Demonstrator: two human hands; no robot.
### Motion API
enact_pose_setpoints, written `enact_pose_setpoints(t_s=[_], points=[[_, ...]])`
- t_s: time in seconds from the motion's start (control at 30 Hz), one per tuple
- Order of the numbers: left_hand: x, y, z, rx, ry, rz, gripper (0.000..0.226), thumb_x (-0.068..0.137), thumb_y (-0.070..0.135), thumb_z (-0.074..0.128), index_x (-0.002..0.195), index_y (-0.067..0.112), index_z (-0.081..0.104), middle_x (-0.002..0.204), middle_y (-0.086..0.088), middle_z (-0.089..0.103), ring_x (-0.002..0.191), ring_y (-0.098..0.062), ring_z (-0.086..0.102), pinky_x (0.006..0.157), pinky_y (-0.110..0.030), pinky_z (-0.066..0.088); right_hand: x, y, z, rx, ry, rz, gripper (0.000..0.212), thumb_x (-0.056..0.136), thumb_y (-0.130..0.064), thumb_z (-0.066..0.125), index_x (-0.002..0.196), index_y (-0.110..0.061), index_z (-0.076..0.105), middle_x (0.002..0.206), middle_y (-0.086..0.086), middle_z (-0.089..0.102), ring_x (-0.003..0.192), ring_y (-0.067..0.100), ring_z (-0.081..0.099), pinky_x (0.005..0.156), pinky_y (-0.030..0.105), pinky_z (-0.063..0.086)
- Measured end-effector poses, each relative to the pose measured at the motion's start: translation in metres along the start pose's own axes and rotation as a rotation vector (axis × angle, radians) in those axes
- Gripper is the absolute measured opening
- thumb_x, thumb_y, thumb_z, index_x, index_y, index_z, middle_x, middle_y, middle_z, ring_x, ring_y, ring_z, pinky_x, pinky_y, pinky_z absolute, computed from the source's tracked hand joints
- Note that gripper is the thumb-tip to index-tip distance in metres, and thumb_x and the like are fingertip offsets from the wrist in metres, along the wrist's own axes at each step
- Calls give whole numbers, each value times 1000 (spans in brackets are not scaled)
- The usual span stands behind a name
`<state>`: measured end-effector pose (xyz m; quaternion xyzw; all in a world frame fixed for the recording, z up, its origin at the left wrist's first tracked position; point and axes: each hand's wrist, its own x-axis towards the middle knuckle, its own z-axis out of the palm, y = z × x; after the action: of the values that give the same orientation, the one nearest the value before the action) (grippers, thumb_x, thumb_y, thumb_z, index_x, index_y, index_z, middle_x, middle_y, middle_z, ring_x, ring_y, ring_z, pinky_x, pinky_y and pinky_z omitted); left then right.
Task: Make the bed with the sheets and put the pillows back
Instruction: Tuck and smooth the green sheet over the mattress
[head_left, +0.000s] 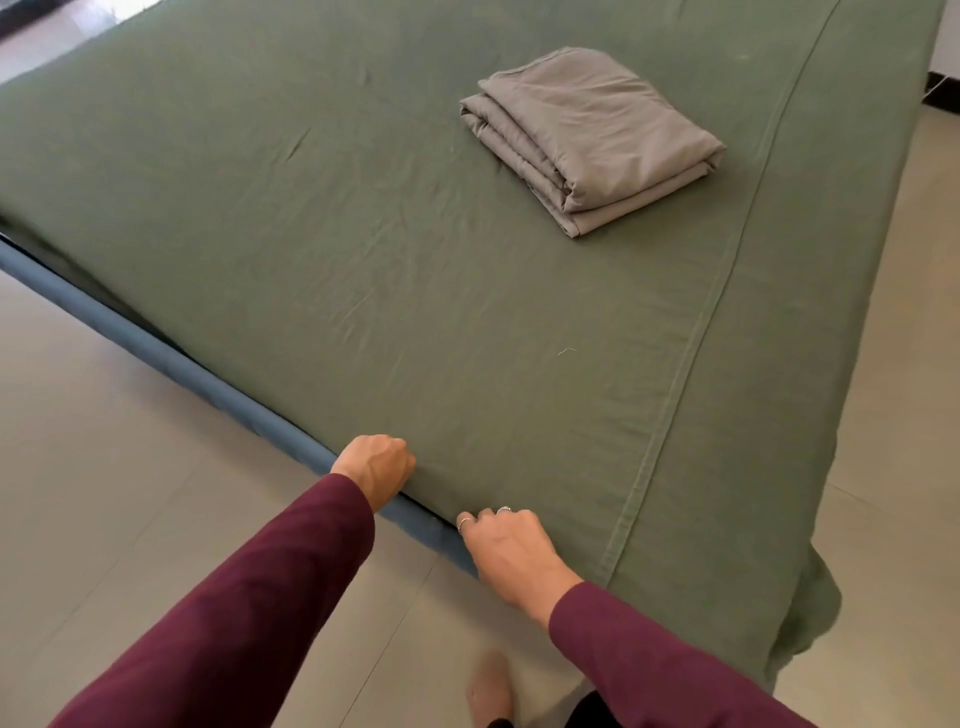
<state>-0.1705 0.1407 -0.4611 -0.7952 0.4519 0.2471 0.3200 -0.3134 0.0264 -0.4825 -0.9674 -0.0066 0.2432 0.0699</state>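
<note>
Green creased sheet (415, 291) (edge gripped by left hand (378, 465), right hand (506, 551)).

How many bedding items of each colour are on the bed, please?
Green: 1, the spread sheet
Grey: 1, the folded sheet
Total: 2
No pillows in view.

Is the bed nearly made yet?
About halfway. The green sheet is spread over the mattress. Both the left hand and right hand grip its near edge. The folded grey sheet is unopened, and no pillows are in view.
</note>
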Motion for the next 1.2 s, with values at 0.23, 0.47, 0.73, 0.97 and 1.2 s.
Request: enact_pose_setpoints(t_s=[0.23,0.47,0.73,0.97,1.2], points=[[-6,-8,16,-65,64,-16,30,99,8,32,117,12,56,121,-6,56,113,-24,54,87,-34,44,-13,-7,12,9,86,26,46,23,-19,86,62,-20,62,53,-2,52,43,14,52,35,22,25],[-18,-9,56,-304,91,-92,35,94,17,30,124,23,49,120,8,57,114,-13,50,89,-33,43,-37,-1,38,49,28,79,72,26,-26,92,94,-9,78,53,7,54,43,22,52,38,26,23],[-18,16,37,-289,3,-107,54,97,55,23,118,20,58,118,4,59,118,-14,50,103,-43,27,-40,0,11,76,-5,85,57,72,-58,72,111,-17,72,62,10,66,53,24,64,51,25,24],[-29,73,12,-309,212,135,68,92,59,13,118,18,60,115,0,65,109,-20,60,89,-30,42,-58,20,-8,106,-137,104,45,102,-44,31,123,-12,54,125,9,61,116,28,57,82,35,39],[-31,116,11,-309,178,184,86,79,62,-4,136,18,45,127,0,56,119,-20,50,97,-36,34,-94,47,29,75,-109,225,49,103,-45,24,150,-32,23,120,4,64,111,26,60,68,32,29]])
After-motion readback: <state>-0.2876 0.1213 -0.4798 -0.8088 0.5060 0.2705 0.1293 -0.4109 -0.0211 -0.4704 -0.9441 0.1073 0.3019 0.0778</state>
